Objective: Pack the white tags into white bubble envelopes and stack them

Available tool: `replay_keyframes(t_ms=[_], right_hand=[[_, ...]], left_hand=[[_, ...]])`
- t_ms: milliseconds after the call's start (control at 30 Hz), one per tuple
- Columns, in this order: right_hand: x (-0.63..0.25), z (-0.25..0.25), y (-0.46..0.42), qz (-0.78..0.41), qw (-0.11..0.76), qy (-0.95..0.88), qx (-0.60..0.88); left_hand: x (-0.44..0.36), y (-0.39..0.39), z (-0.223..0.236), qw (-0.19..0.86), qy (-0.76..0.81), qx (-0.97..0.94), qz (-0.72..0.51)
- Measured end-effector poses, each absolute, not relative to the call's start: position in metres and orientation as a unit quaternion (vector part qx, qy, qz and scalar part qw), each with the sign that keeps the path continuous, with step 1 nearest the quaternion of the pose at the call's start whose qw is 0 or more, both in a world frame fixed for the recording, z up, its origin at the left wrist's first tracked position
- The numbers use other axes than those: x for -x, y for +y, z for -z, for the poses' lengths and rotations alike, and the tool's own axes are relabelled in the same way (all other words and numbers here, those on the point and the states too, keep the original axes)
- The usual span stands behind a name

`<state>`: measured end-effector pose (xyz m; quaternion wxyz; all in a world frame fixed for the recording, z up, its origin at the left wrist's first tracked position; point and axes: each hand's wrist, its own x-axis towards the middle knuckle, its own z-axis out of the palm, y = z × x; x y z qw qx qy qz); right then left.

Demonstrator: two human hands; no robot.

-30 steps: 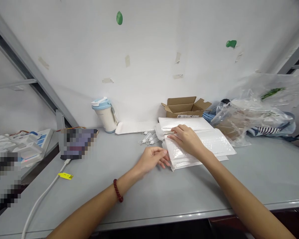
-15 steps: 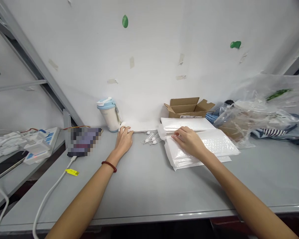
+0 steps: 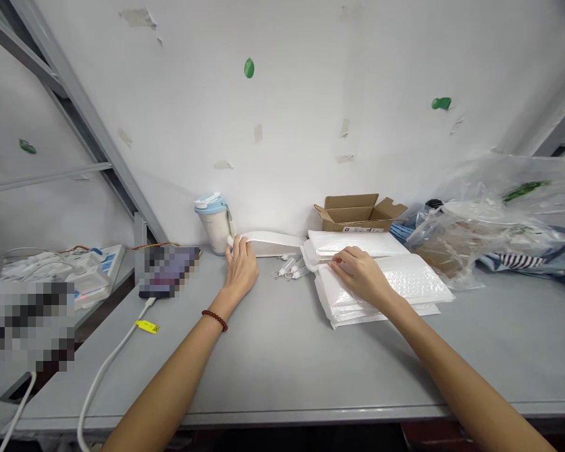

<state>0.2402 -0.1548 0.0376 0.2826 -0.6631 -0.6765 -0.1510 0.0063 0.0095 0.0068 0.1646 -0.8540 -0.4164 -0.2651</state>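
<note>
At the back of the desk, my left hand (image 3: 242, 267) has its fingers closed on the left end of a long white strip (image 3: 275, 237). The strip bows upward off the desk, and its right end meets the mailers. My right hand (image 3: 361, 273) lies over a stack of white bubble mailers (image 3: 414, 273), fingers bent together at the left side of the upper one; the thumb is mostly hidden. Between my hands lie several small white items with thin loops (image 3: 289, 267), too small to name.
A cream tumbler with a blue lid (image 3: 215, 225) stands just behind my left hand. An open cardboard box (image 3: 360, 216) sits behind the mailers. Clear plastic bags (image 3: 461, 235) fill the right back. A phone (image 3: 172, 270) with a white cable (image 3: 106, 361) lies left.
The white strip, flat before, now arches up from the desk. My left hand has turned and lifted slightly with its end. My right hand stays on the mailers. The view has tilted up a little.
</note>
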Motion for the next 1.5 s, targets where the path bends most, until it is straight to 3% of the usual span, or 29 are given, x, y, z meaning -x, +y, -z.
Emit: replay_keyframes(t_ms=[400, 733, 867, 967, 1067, 1167, 1267, 1333, 1500], right_hand=[[-0.241, -0.035, -0.155, 0.203, 0.284, -0.68, 0.645], [-0.216, -0.045, -0.167, 0.442, 0.275, -0.654, 0.549], [-0.214, -0.044, -0.169, 0.441, 0.227, -0.651, 0.575], [-0.218, -0.044, -0.165, 0.409, 0.211, -0.668, 0.585], [-0.223, -0.046, -0.163, 0.394, 0.205, -0.666, 0.599], [-0.224, -0.045, -0.163, 0.375, 0.222, -0.674, 0.596], [-0.22, -0.042, -0.162, 0.355, 0.228, -0.701, 0.575], [-0.215, -0.04, -0.162, 0.35, 0.214, -0.718, 0.563], [-0.206, -0.042, -0.167, 0.315, 0.18, -0.736, 0.571]], left_hand=[[0.006, -0.019, -0.049, 0.151, -0.445, 0.763, 0.444], [-0.023, -0.056, -0.025, 0.134, -0.167, 0.885, 0.414], [-0.031, -0.079, -0.023, 0.124, -0.031, 0.93, 0.346], [-0.029, -0.084, -0.025, 0.099, -0.018, 0.929, 0.356], [-0.024, -0.08, -0.032, 0.015, -0.102, 0.883, 0.459], [-0.018, -0.071, -0.043, -0.159, -0.216, 0.822, 0.502], [-0.016, -0.066, -0.052, -0.451, -0.242, 0.757, 0.406], [-0.017, -0.066, -0.054, -0.59, -0.226, 0.698, 0.335], [-0.022, -0.071, -0.049, -0.649, -0.245, 0.654, 0.303]])
